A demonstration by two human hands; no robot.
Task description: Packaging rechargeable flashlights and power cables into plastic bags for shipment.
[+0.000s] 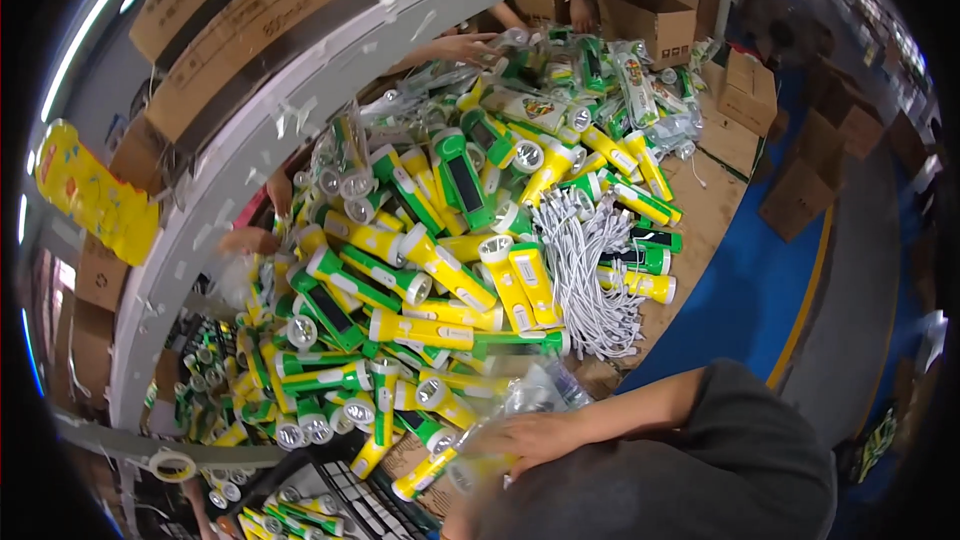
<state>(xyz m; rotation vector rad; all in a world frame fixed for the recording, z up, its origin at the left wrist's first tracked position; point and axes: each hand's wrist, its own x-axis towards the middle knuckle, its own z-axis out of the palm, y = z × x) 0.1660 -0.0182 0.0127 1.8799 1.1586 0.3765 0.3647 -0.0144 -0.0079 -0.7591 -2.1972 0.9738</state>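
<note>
Bright tube light at upper left, fisheye-bent edges, black corners, plastic bag glinting, partly blurred

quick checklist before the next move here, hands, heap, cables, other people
1. Right hand grip: cannot tell; blurred, beside clear plastic at the heap's near edge.
2. Left hand grip: cannot tell; not made out at the lower edge.
3. Flashlights lying in order: not ok; yellow-and-green ones lie jumbled, pointing different ways.
4. White cables gathered together: ok; they lie in one bunch among the flashlights.
5. Other people's hands clear of the right hand: ok; one is at the heap's left side, others at the far side.
</note>
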